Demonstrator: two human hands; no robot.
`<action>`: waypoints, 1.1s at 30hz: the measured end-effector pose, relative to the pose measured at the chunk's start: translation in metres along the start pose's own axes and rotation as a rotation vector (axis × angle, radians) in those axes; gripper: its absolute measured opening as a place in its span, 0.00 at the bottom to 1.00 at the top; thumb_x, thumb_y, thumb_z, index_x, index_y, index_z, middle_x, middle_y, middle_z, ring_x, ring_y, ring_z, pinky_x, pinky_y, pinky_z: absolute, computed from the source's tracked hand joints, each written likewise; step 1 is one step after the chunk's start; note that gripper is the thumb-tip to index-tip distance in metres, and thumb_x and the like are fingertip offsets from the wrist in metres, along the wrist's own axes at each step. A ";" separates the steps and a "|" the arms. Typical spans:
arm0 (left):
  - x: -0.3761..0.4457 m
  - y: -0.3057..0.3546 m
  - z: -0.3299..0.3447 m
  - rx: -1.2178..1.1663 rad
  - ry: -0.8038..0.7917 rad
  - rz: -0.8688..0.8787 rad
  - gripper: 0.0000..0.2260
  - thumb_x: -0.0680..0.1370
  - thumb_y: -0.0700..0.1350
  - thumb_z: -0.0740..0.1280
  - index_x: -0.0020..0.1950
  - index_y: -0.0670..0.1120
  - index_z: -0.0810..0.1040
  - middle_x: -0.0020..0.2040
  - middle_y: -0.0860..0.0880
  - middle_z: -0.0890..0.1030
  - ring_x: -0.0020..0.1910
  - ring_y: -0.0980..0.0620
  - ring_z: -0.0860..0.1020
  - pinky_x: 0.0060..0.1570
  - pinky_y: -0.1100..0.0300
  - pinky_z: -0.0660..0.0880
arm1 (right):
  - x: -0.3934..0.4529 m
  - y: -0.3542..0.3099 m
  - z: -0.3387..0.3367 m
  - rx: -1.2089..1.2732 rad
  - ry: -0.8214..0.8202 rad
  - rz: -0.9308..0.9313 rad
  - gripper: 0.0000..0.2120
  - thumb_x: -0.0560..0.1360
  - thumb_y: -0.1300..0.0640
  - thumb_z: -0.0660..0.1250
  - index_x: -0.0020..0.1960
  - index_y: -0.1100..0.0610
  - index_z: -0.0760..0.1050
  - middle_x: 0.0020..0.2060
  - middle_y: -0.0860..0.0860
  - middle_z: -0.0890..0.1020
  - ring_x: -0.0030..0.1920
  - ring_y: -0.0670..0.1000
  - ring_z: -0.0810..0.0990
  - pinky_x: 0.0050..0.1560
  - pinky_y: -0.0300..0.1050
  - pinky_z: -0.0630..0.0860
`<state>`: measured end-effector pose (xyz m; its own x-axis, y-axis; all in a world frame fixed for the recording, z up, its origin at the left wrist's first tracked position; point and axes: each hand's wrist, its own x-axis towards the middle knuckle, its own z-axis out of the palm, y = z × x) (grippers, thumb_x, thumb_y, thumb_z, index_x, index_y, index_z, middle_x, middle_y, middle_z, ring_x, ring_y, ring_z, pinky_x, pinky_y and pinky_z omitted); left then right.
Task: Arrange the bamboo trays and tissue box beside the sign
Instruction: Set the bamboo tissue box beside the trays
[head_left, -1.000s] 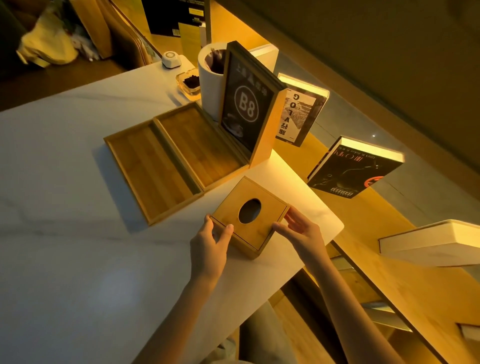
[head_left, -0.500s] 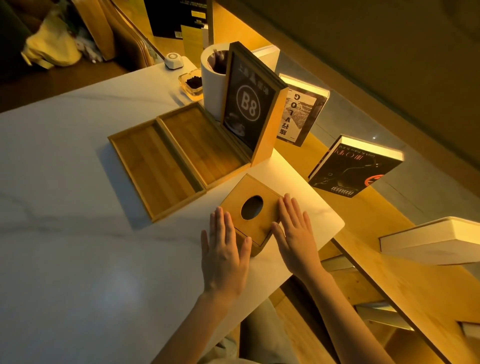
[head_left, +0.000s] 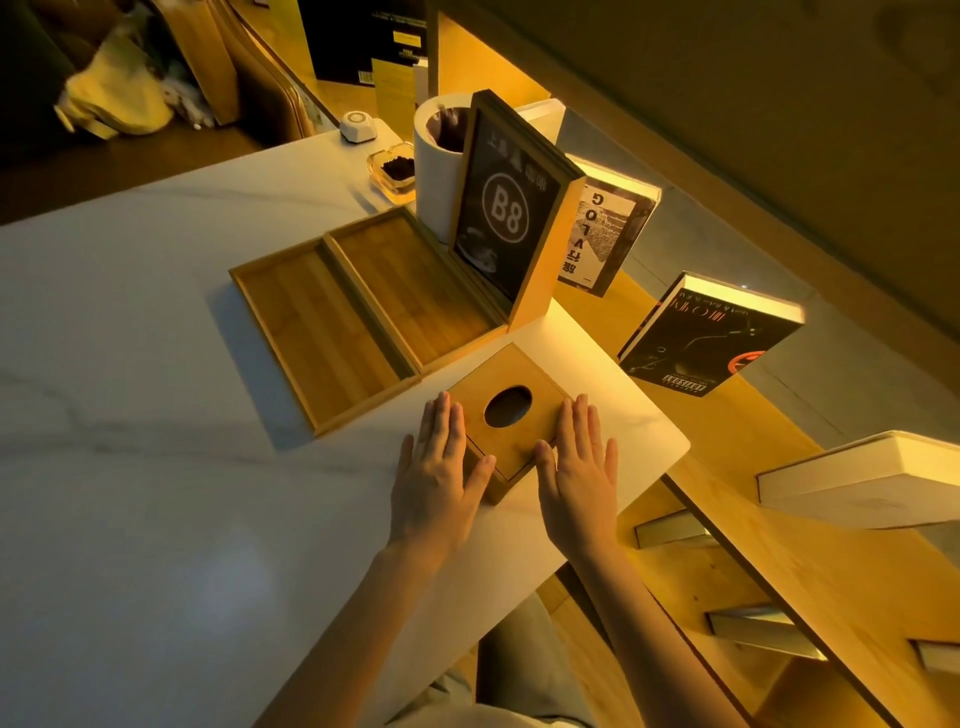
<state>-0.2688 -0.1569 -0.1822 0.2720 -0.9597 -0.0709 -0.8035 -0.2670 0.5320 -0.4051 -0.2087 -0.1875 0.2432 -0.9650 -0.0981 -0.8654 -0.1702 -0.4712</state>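
Two shallow rectangular bamboo trays lie side by side against one black framed B8 sign, while the left hand and right hand, fingers flat and extended, flank one square wooden tissue box.

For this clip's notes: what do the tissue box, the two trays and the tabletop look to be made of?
Tissue box: light wood, likely bamboo, matte, faint straight grain. Both trays: the same, with clear lengthwise strips, which suggests bamboo. Table: white with grey veins and a soft sheen, so marble or an imitation; I cannot tell which.
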 end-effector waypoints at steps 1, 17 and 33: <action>0.002 0.000 -0.002 0.000 -0.013 0.010 0.32 0.73 0.61 0.47 0.72 0.48 0.45 0.73 0.52 0.42 0.71 0.54 0.43 0.71 0.52 0.51 | 0.000 -0.001 0.000 0.004 0.009 0.010 0.27 0.75 0.41 0.39 0.69 0.47 0.33 0.70 0.43 0.36 0.71 0.45 0.34 0.71 0.48 0.34; -0.007 -0.019 -0.013 0.334 -0.086 0.147 0.33 0.66 0.65 0.23 0.67 0.51 0.31 0.71 0.49 0.35 0.72 0.49 0.36 0.67 0.50 0.34 | -0.029 -0.028 0.003 -0.164 -0.072 -0.075 0.32 0.72 0.36 0.29 0.71 0.50 0.33 0.71 0.46 0.34 0.73 0.50 0.33 0.72 0.53 0.31; 0.037 0.002 -0.011 0.275 -0.149 0.175 0.30 0.74 0.61 0.40 0.72 0.48 0.40 0.76 0.46 0.44 0.75 0.48 0.44 0.72 0.53 0.49 | 0.005 -0.010 -0.004 -0.172 -0.043 -0.056 0.34 0.68 0.33 0.26 0.70 0.48 0.31 0.72 0.46 0.36 0.73 0.50 0.33 0.71 0.51 0.31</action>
<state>-0.2545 -0.1916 -0.1749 0.0541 -0.9898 -0.1320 -0.9489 -0.0922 0.3019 -0.3970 -0.2125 -0.1797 0.3081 -0.9444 -0.1148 -0.9114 -0.2583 -0.3205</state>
